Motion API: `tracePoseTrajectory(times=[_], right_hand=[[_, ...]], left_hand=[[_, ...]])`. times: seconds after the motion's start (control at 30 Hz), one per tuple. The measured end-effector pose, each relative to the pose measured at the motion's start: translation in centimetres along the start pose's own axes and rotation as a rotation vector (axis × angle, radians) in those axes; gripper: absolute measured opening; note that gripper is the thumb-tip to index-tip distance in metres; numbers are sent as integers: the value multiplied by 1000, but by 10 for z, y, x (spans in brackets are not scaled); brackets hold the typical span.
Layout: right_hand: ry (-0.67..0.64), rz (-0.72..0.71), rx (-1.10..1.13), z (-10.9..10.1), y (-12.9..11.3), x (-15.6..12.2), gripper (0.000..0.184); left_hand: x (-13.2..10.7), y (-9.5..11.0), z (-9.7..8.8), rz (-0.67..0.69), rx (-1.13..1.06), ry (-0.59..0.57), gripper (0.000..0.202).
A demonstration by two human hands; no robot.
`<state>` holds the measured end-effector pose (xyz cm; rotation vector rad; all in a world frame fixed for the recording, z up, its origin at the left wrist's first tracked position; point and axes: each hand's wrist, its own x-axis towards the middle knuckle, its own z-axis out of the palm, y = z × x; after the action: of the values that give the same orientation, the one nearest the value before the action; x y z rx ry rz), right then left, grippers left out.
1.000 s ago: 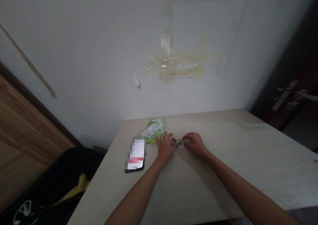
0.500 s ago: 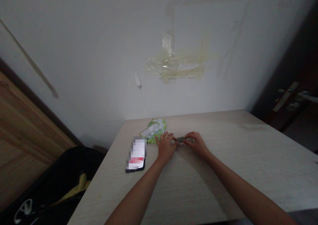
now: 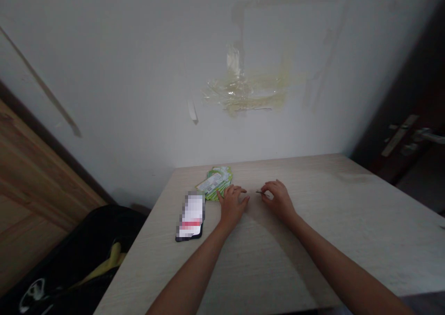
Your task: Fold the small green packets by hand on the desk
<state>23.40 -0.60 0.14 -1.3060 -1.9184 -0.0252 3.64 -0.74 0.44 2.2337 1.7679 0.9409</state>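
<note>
My right hand (image 3: pixel 278 199) pinches a small, thin, flat piece (image 3: pixel 263 193) between thumb and fingertips, just above the table (image 3: pixel 299 268). The piece shows nearly edge-on, too small to name. Left of it, my left hand (image 3: pixel 233 206) is open, its fingers spread and thumb apart from the piece. Just beyond the left hand lies a fanned pile of green and white printed packets (image 3: pixel 215 183). A phone (image 3: pixel 190 215) with a blurred-out screen lies on the table to the left of that hand.
Behind the table rises a pale wall (image 3: pixel 139 97) with peeling clear tape (image 3: pixel 243 90). A black bag (image 3: pixel 86 241) with something yellow in it is at lower left, beside wooden boards (image 3: pixel 31 189). A dark door with a metal handle (image 3: pixel 429 135) stands at right.
My left hand has let go of the small piece, which both hands held before. My right hand has drawn it slightly right and tilted it nearly edge-on.
</note>
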Motion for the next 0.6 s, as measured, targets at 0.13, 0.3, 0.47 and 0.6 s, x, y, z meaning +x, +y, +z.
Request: tracePoseTrajectory(times=[0.13, 0.3, 0.47, 0.6], right_hand=[[-163, -27, -75, 1, -4, -1, 12], [-283, -19, -49, 4, -6, -1, 14], [-315, -16, 40, 7, -4, -2, 24], [-323, -37, 88, 8, -4, -4, 25]], left_hand=[[-1, -1, 1, 15, -12, 12, 20], [-2, 0, -1, 27, -4, -18, 17], [-4, 3, -3, 72, 39, -101, 18], [-5, 2, -3, 103, 78, -121, 23]])
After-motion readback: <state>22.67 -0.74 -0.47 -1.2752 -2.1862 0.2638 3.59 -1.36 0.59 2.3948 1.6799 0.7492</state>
